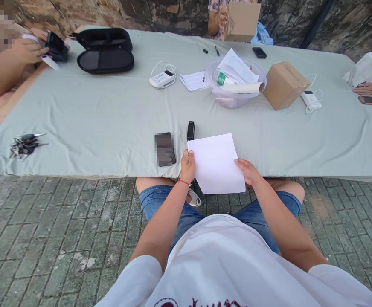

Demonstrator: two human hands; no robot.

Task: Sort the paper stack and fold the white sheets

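A blank white sheet of paper is held between my two hands at the near edge of the table. My left hand pinches its left side, thumb on top. On the right side, my right hand grips the sheet the same way, with the fingers partly hidden beneath it. Just beyond the paper's upper left corner lies a black stapler-like object. A dark rectangular object, partly blurred out, rests left of my left hand.
A green cloth covers the table. Keys lie left; an open black case is at the back. A plastic basin holds papers and a roll beside a cardboard box. Other people sit at the left, far and right sides.
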